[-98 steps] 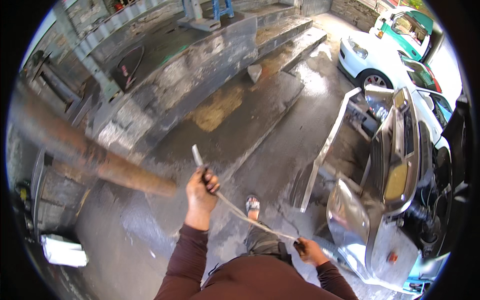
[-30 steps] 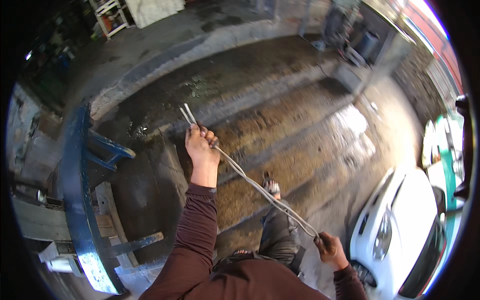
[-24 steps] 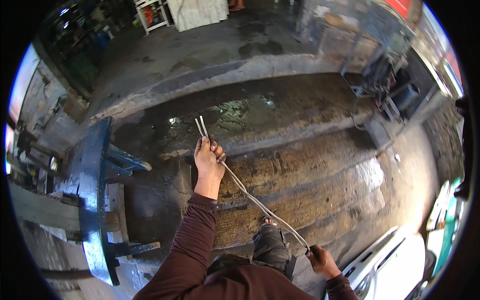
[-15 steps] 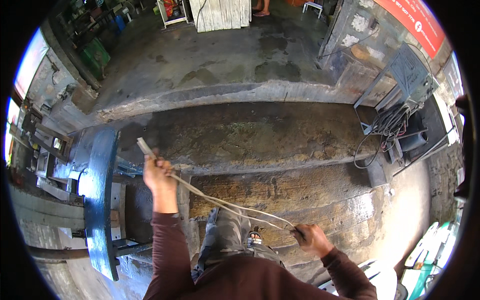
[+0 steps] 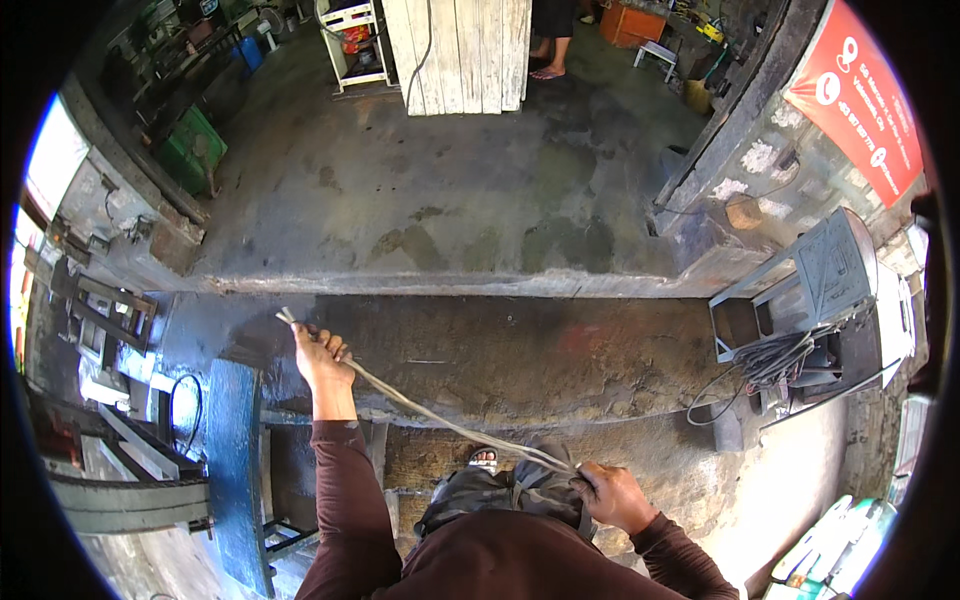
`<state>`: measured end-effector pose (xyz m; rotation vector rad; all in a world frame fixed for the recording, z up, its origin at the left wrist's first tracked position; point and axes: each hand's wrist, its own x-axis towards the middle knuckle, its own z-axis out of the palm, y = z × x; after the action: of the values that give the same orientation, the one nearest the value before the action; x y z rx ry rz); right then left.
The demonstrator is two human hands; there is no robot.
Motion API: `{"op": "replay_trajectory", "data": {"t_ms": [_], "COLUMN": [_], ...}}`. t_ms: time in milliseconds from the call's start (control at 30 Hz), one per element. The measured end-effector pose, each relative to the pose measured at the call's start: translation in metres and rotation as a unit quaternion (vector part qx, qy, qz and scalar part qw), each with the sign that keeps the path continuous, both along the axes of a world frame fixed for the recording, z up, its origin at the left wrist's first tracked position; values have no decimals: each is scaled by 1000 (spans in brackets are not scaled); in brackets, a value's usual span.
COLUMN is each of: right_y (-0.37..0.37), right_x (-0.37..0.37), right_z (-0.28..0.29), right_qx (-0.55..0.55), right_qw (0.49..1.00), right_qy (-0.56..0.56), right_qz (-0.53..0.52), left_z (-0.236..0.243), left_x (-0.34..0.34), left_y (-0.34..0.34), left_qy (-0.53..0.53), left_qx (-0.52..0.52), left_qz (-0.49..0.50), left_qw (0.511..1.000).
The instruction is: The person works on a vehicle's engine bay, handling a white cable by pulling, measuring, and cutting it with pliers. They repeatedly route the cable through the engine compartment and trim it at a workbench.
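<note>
My left hand (image 5: 324, 358), left of centre, is closed around one end of a pale doubled cord (image 5: 430, 418); the short tips stick out above my fingers. The cord runs slanting down to my right hand (image 5: 612, 497), lower right of centre, which grips it with curled fingers. Beneath the cord are my legs in camouflage trousers (image 5: 455, 505) and one foot in a sandal (image 5: 482, 458), on worn concrete steps (image 5: 520, 360). A blue-painted bench (image 5: 233, 460) stands just left of my left forearm.
A raised concrete floor (image 5: 430, 200) lies ahead, with a white wooden cabinet (image 5: 455, 55) and another person's bare feet (image 5: 548, 73) beside it. At right stand a metal stand (image 5: 820, 270) and coiled cables (image 5: 775, 355), below a red banner (image 5: 850, 100). Cars (image 5: 830, 550) show lower right.
The view has swung leftward from the parked cars to face the steps and doorway, and moved nearer them. Both hands still hold the cord; my left hand has moved leftward in the picture.
</note>
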<state>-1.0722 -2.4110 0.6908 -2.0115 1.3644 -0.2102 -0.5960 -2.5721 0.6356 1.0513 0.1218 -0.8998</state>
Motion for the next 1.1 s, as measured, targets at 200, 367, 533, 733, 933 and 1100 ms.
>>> {"op": "replay_trajectory", "data": {"t_ms": [200,367,533,733,933,1100], "right_y": [-84,-192,-367,-544,-681,-749], "right_x": [-44,-75,-59,1,42,44], "right_z": [-2,30,150,272,300,375], "right_qx": [-55,-65,-178,-202,-20,-28], "right_qw": [995,979,974,953,917,942], "right_qy": [39,49,-31,-224,-397,-332], "right_qz": [-73,-185,-134,-10,-32,-41], "left_z": [48,163,255,296,322,388], "left_x": [-83,-198,-258,-260,-266,-247], "left_y": [-144,-226,-292,-365,-473,-552], "left_qy": [-90,-215,-221,-386,-462,-527], "left_qx": [-72,-165,-218,-155,-138,-109], "left_qz": [-154,-298,-347,-378,-417,-521], "left_qw": [981,915,885,827,771,663]}}
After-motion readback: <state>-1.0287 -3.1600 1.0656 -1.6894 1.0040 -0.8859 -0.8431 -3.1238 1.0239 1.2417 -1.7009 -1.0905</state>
